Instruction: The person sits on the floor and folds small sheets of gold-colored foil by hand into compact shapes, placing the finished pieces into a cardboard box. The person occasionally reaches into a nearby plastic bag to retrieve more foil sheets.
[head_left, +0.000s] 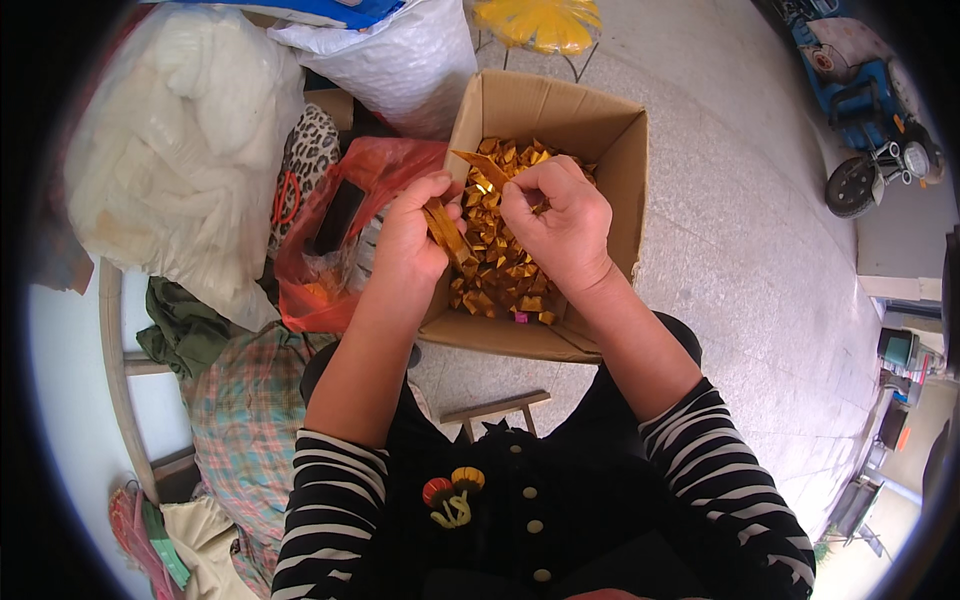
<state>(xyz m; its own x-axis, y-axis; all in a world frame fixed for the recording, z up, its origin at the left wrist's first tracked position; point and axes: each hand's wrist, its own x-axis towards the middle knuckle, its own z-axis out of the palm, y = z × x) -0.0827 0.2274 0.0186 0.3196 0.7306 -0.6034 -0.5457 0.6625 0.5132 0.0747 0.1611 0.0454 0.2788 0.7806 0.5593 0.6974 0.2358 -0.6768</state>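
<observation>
My left hand (412, 240) grips a small bundle of folded gold paper (448, 234) over the left side of an open cardboard box (555, 105). To its right, my right hand (562, 221) pinches a pointed gold paper piece (484, 169) between thumb and curled fingers. That piece slants up to the left, and its lower end is hidden by the fingers. Below both hands, many small folded gold paper pieces (499, 255) cover the bottom of the box. Among them, near the front wall, lies one pink piece (521, 318).
Left of the box lies a red plastic bag (307, 300) with a dark rectangular object (339, 216) on it. Red-handled scissors (285, 196) rest on leopard-print fabric (311, 142). Bulky sacks (180, 150) stand behind. A yellow-topped stool (536, 26) and a blue scooter (862, 112) are farther off.
</observation>
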